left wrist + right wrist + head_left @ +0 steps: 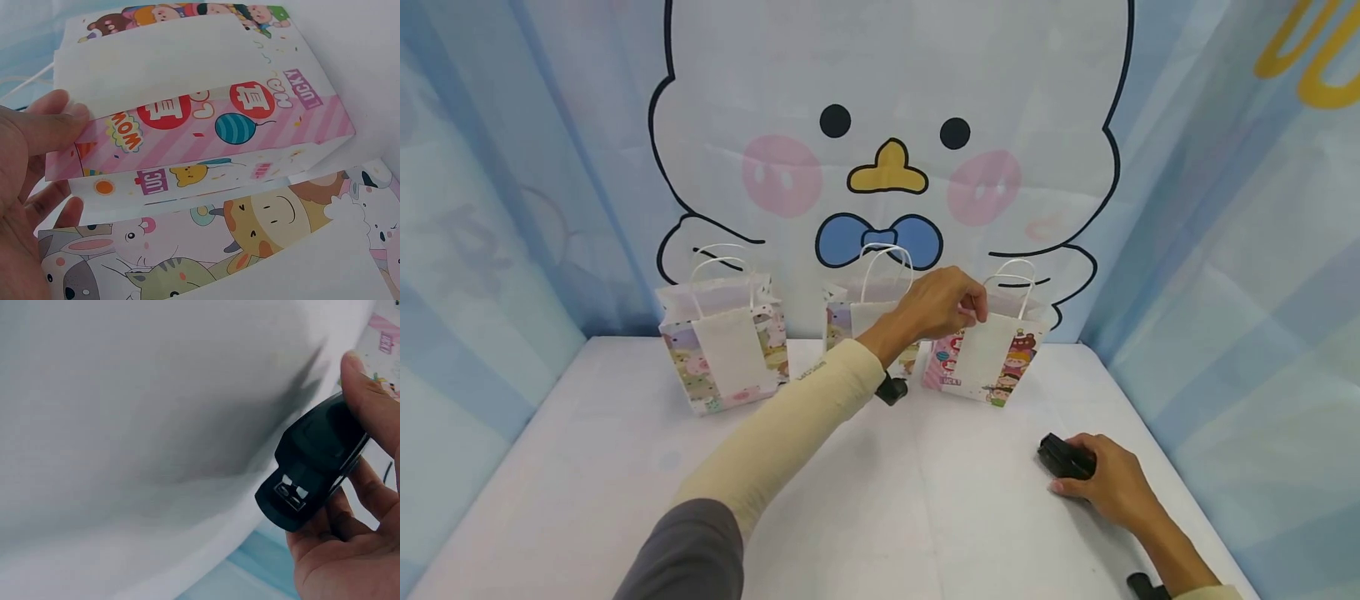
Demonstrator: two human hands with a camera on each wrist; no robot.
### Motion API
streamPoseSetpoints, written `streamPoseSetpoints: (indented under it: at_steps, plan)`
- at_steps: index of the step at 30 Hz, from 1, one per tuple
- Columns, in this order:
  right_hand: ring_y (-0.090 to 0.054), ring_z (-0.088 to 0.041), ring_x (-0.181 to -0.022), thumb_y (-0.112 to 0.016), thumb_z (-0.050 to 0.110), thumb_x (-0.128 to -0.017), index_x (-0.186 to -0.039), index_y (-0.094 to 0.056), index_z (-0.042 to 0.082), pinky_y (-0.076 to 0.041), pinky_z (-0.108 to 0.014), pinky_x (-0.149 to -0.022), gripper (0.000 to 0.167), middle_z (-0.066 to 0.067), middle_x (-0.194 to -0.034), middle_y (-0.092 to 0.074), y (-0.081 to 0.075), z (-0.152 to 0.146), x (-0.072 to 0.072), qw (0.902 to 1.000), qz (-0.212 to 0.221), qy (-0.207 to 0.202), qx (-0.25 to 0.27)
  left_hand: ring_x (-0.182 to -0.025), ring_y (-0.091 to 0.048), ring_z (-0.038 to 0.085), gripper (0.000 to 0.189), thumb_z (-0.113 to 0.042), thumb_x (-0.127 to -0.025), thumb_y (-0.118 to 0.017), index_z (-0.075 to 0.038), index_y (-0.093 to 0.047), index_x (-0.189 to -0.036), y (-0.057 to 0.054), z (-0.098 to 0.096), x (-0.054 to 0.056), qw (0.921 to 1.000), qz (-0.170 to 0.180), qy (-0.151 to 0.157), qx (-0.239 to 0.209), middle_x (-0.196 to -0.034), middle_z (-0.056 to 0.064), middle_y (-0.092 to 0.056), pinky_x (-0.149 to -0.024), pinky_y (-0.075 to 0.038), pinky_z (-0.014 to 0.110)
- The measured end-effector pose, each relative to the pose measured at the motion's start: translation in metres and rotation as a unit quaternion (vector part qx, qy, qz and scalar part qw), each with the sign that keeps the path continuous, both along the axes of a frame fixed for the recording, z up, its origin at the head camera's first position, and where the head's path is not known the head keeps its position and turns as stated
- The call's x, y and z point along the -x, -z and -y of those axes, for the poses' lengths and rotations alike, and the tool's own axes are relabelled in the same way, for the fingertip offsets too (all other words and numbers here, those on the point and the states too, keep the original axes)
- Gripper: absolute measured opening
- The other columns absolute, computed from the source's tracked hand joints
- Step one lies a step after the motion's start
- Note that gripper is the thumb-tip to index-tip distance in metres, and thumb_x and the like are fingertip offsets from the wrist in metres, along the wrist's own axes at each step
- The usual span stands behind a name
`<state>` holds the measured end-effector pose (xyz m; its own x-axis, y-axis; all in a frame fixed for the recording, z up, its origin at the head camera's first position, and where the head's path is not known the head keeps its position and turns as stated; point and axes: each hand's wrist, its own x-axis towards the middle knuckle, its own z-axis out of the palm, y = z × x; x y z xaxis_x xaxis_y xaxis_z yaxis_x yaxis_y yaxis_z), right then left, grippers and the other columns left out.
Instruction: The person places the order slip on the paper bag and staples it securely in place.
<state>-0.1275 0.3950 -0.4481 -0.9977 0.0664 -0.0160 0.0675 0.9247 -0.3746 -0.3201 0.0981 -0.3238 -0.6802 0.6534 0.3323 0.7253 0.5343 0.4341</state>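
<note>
My left hand (942,302) reaches across to the pink-sided paper gift bag (983,357) at the right of the row. In the left wrist view its thumb and fingers pinch the upper edge of that bag (206,134) at the pink side. My right hand (1111,482) holds a black stapler (1065,458) over the right part of the table. A small metal plate shows at one end of the stapler (322,453) in the right wrist view. The middle gift bag (842,321), with animal prints, stands partly hidden behind my left forearm.
A third gift bag (730,358) with white twisted handles stands at the left of the row. All the bags stand upright near the back of the white table (985,517). Behind hangs a curtain (887,83) with a cartoon chick; blue-white curtains flank both sides.
</note>
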Motion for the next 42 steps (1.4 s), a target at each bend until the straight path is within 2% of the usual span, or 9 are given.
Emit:
streamPoseSetpoints:
  at_steps: [7,12,19,27,33,36,39,40,42]
  plan:
    - [-0.065,-0.035,-0.104,-0.095,0.032,-0.08,-0.131,-0.065,0.001,-0.055,-0.057,-0.088,0.067,-0.023,-0.121,-0.07,-0.021,0.023,0.005,0.9987,-0.05,-0.005,0.012,-0.095,-0.064,0.008,0.012,-0.014,-0.096,-0.079,-0.024,-0.078,-0.09,0.0,0.002,0.0,1.0,-0.003,-0.004,0.006,-0.098,-0.01,-0.075,-0.087,-0.055,0.023]
    - [-0.066,-0.035,-0.104,-0.094,0.031,-0.082,-0.133,-0.063,0.002,-0.055,-0.053,-0.087,0.067,-0.024,-0.123,-0.072,-0.037,0.041,0.012,0.9969,-0.074,-0.01,0.022,-0.095,-0.064,0.008,0.012,-0.013,-0.096,-0.079,-0.024,-0.079,-0.091,0.0,0.003,0.0,1.0,-0.003,-0.004,0.005,-0.098,-0.01,-0.076,-0.087,-0.056,0.023]
    - [-0.067,-0.038,-0.11,-0.092,0.03,-0.085,-0.136,-0.063,0.006,-0.057,-0.06,-0.094,0.064,-0.021,-0.122,-0.073,-0.055,0.061,0.022,0.9934,-0.1,-0.012,0.055,-0.093,-0.064,0.007,0.011,-0.013,-0.096,-0.079,-0.024,-0.079,-0.091,0.001,0.005,0.001,1.0,-0.005,-0.001,0.005,-0.096,-0.01,-0.075,-0.085,-0.055,0.022]
    - [-0.068,-0.042,-0.117,-0.089,0.026,-0.088,-0.138,-0.06,0.009,-0.057,-0.063,-0.095,0.06,-0.018,-0.121,-0.073,-0.079,0.081,0.034,0.9834,-0.152,-0.027,0.095,-0.091,-0.064,0.007,0.011,-0.013,-0.096,-0.079,-0.023,-0.08,-0.091,0.002,0.006,0.001,1.0,-0.008,0.002,0.0,-0.094,-0.01,-0.074,-0.084,-0.055,0.022]
    - [-0.066,-0.041,-0.12,-0.087,0.022,-0.09,-0.139,-0.057,0.005,-0.054,-0.062,-0.103,0.06,-0.021,-0.125,-0.07,-0.095,0.092,0.049,0.9701,-0.194,-0.052,0.137,-0.091,-0.064,0.007,0.011,-0.013,-0.096,-0.079,-0.023,-0.08,-0.091,0.002,0.004,0.001,0.9999,-0.013,0.002,0.002,-0.094,-0.011,-0.074,-0.084,-0.055,0.022]
    - [-0.067,-0.038,-0.122,-0.085,0.02,-0.092,-0.14,-0.055,0.004,-0.057,-0.036,-0.105,0.059,-0.019,-0.129,-0.069,-0.103,0.095,0.057,0.9614,-0.209,-0.061,0.168,-0.092,-0.064,0.007,0.011,-0.013,-0.096,-0.079,-0.023,-0.08,-0.092,0.002,0.003,0.001,0.9999,-0.011,0.0,0.006,-0.094,-0.011,-0.073,-0.085,-0.055,0.022]
    - [-0.067,-0.027,-0.122,-0.083,0.015,-0.093,-0.14,-0.054,0.002,-0.05,-0.012,-0.101,0.056,-0.017,-0.133,-0.068,-0.11,0.097,0.065,0.9484,-0.226,-0.073,0.21,-0.093,-0.064,0.007,0.01,-0.014,-0.096,-0.08,-0.024,-0.08,-0.093,0.002,0.001,0.0,0.9999,-0.008,-0.002,0.011,-0.096,-0.011,-0.073,-0.086,-0.055,0.021]
    - [-0.066,-0.021,-0.121,-0.082,0.014,-0.094,-0.14,-0.053,0.002,-0.046,-0.006,-0.099,0.055,-0.016,-0.134,-0.068,-0.112,0.098,0.068,0.9442,-0.232,-0.076,0.221,-0.093,-0.064,0.007,0.009,-0.015,-0.096,-0.08,-0.024,-0.08,-0.093,0.001,0.0,0.0,0.9999,-0.007,-0.003,0.013,-0.097,-0.01,-0.074,-0.087,-0.055,0.021]
    - [-0.065,-0.011,-0.119,-0.08,0.011,-0.095,-0.139,-0.053,0.001,-0.046,-0.006,-0.102,0.053,-0.018,-0.137,-0.067,-0.116,0.099,0.072,0.9342,-0.241,-0.086,0.249,-0.093,-0.064,0.007,0.01,-0.015,-0.096,-0.08,-0.024,-0.079,-0.093,0.001,-0.001,0.0,0.9998,-0.01,-0.003,0.014,-0.097,-0.011,-0.073,-0.087,-0.055,0.021]
